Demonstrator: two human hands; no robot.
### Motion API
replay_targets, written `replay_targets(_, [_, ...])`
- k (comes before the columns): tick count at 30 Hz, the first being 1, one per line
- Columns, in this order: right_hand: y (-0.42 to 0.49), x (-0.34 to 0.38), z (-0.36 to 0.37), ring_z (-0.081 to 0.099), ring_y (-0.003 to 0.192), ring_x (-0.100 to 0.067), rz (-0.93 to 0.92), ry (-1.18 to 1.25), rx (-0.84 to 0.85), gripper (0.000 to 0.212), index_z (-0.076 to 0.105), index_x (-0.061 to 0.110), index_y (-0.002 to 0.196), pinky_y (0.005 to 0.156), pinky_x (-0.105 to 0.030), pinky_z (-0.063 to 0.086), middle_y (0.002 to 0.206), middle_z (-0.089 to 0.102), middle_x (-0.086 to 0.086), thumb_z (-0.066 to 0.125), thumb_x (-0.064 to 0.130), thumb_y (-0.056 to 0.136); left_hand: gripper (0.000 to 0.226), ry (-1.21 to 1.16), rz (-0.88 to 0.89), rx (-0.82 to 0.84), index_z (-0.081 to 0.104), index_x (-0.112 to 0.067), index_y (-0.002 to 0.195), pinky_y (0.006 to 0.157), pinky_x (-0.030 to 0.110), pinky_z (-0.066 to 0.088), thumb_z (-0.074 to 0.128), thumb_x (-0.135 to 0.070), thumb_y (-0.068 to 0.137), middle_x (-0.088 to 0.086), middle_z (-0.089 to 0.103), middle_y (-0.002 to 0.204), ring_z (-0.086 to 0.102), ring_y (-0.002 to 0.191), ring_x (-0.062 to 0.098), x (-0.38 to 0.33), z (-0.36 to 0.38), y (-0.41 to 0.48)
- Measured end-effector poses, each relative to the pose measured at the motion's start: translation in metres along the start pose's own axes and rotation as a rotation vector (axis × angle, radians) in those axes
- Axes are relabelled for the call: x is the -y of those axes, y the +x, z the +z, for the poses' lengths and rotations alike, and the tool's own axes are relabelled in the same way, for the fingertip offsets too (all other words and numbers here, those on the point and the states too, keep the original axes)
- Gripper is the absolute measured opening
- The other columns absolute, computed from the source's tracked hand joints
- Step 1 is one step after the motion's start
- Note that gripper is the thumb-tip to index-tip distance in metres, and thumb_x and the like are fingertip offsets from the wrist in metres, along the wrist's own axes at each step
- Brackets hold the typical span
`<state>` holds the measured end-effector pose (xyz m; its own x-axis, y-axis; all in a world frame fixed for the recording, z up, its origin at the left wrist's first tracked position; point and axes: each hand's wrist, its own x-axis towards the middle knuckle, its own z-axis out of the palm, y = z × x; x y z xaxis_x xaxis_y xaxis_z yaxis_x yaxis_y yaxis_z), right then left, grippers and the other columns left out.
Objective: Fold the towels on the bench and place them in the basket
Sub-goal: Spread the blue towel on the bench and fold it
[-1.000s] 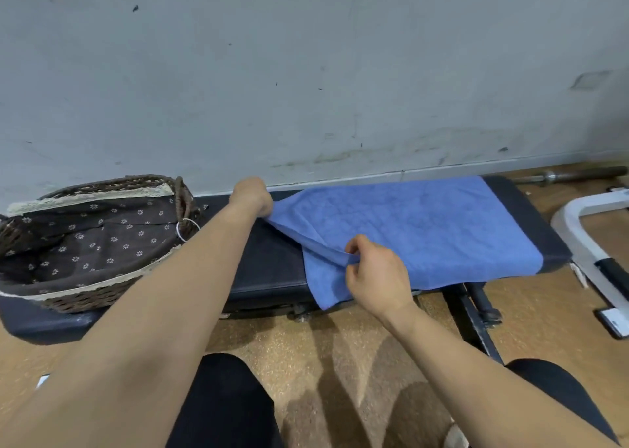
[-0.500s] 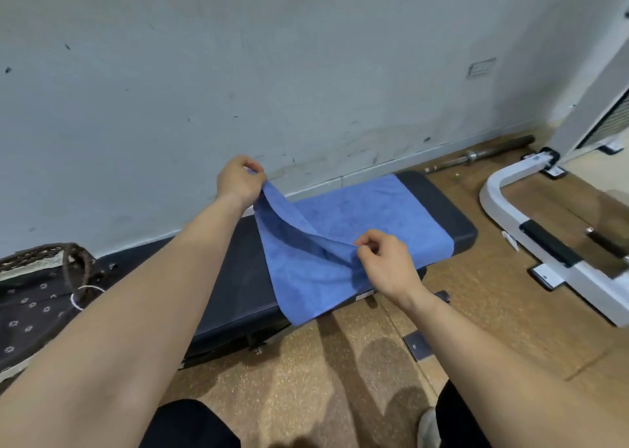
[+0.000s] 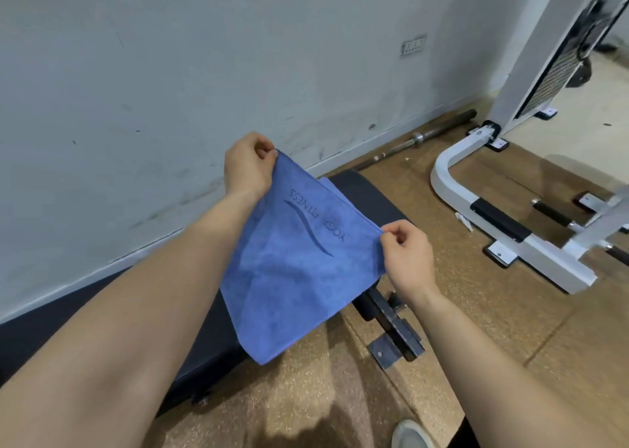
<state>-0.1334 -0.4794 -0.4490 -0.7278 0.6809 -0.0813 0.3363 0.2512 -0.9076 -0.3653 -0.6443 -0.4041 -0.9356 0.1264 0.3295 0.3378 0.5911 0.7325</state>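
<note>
A blue towel (image 3: 292, 277) with embossed lettering lies doubled over the right end of the black padded bench (image 3: 367, 199). My left hand (image 3: 246, 166) pinches its far corner near the wall. My right hand (image 3: 406, 257) pinches the near corner above the bench's front edge. The top layer is stretched between both hands and its lower end hangs over the front of the bench. The basket is out of view.
A white exercise machine frame (image 3: 503, 240) stands on the cork floor at the right. A steel barbell (image 3: 425, 136) lies along the wall's base. The bench's metal foot (image 3: 394, 335) juts out below the towel. My shoe (image 3: 410, 435) shows at the bottom.
Both hands carried the towel's left edge rightward across the bench, doubling the towel over its right part. The view swung right and the basket left the frame.
</note>
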Motion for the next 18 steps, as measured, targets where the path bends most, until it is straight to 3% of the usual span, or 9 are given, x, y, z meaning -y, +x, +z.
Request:
replay_targets(5, [0.026, -0.033, 0.001, 0.062, 0.071, -0.018, 0.081, -0.265, -0.043, 0.016, 0.059, 0.029, 0.081, 0.057, -0.032, 0.048, 0.073, 0.064, 0.007, 0.047, 0.021, 0.088, 0.011, 0.122, 0.044, 0.13, 0.06, -0.029, 0.084, 0.076, 0.032, 0.05, 0.064, -0.02, 0.087, -0.002, 0.065, 0.087, 0.061, 0.083, 0.019, 0.007, 0.072, 0.012])
replay_targets(8, [0.036, -0.044, 0.009, 0.06, 0.082, -0.021, 0.062, -0.479, -0.025, 0.014, 0.058, 0.032, 0.089, 0.069, -0.037, 0.053, 0.089, 0.061, 0.006, 0.049, 0.023, 0.083, 0.01, 0.224, 0.05, 0.216, 0.062, -0.029, 0.088, 0.079, 0.036, 0.051, 0.062, -0.02, 0.089, 0.003, 0.065, 0.099, 0.062, 0.091, 0.025, 0.021, 0.107, 0.017])
replay_targets(11, [0.044, -0.042, 0.021, 0.057, 0.099, -0.026, -0.05, -0.628, -0.101, 0.028, 0.062, 0.028, 0.107, 0.085, -0.042, 0.049, 0.107, 0.058, 0.001, 0.055, 0.023, 0.081, 0.02, 0.343, 0.018, 0.28, 0.062, -0.024, 0.112, 0.085, 0.036, 0.047, 0.062, -0.024, 0.092, 0.008, 0.059, 0.115, 0.058, 0.106, 0.03, 0.036, 0.133, 0.022])
replay_targets(14, [0.05, -0.038, 0.032, 0.054, 0.104, -0.025, -0.134, -0.691, -0.124, 0.029, 0.063, 0.027, 0.11, 0.088, -0.04, 0.041, 0.11, 0.057, 0.001, 0.057, 0.025, 0.082, 0.04, 0.384, -0.11, 0.384, 0.055, -0.017, 0.132, 0.101, 0.041, 0.045, 0.054, -0.035, 0.097, 0.015, 0.059, 0.131, 0.055, 0.12, 0.035, 0.051, 0.149, 0.029])
replay_targets(18, [0.055, -0.033, 0.041, 0.052, 0.105, -0.022, -0.152, -0.746, -0.061, 0.029, 0.063, 0.03, 0.113, 0.091, -0.04, 0.037, 0.111, 0.056, 0.004, 0.054, 0.031, 0.086, 0.014, 0.256, -0.126, 0.391, 0.069, -0.024, 0.097, 0.09, 0.031, 0.049, 0.056, -0.029, 0.095, 0.004, 0.072, 0.106, 0.064, 0.101, 0.025, 0.054, 0.149, 0.03])
